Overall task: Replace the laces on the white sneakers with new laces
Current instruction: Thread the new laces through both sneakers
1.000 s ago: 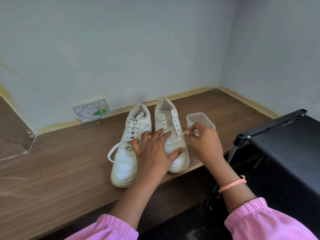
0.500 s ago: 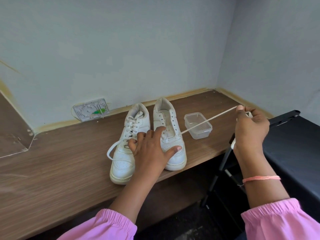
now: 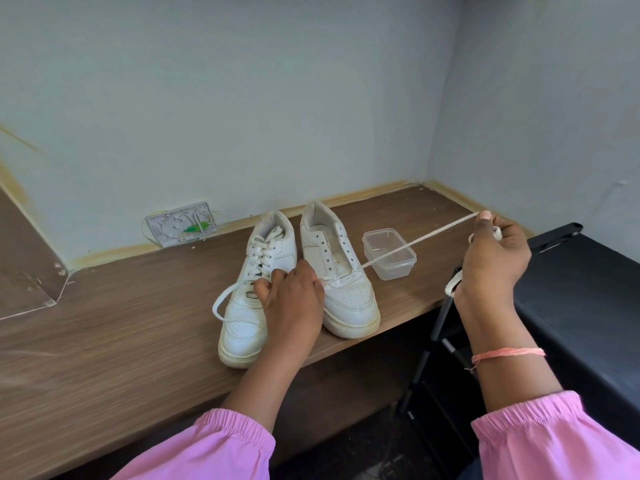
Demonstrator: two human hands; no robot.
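On the counter [image 3: 121, 341], the lace [image 3: 415, 242] is stretched taut from the right shoe [image 3: 341, 282] up-right to the right hand [image 3: 491, 258], fingers closed on it; the left hand [image 3: 291, 296], fingers curled, is pressed at the nearest eyelets, its grip unclear.

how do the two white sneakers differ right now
The left sneaker is laced up its eyelets, with a loose loop trailing onto the table; the right sneaker has bare eyelets except one lace pulled taut from its lowest holes by the right hand. The left sneaker sits nearer the table's front edge; the right one sits further back. The left hand rests across both. Both are white low-tops, toes toward the person.
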